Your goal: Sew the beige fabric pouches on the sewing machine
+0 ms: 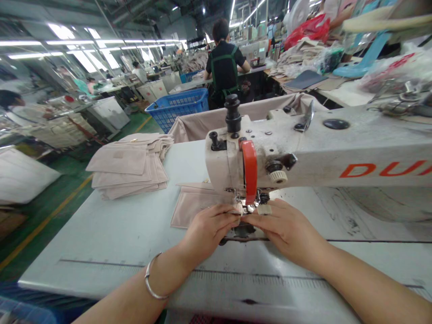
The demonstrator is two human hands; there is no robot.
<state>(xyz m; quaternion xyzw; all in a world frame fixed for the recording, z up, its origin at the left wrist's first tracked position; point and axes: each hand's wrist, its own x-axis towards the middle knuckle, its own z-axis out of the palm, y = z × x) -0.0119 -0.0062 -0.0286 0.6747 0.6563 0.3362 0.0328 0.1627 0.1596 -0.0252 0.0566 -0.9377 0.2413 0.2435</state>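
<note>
My left hand (208, 228) rests on the table at the sewing machine's needle, fingers curled and pinched at the presser foot (248, 208); what they grip is too small to make out. My right hand (286, 226) lies beside it with fingers bent toward the same spot, a pale taped fingertip up by the foot. A beige fabric piece (192, 208) lies flat under the machine head, left of my hands. The white sewing machine (303, 153) with an orange guard (249, 168) spans the right side. A silver bangle (151, 281) is on my left wrist.
A stack of beige fabric pieces (130, 164) lies at the table's far left. A blue basket (178, 107) stands behind the pale table (111, 238). A person in black works with their back to me (224, 65). Cluttered benches fill the right and left.
</note>
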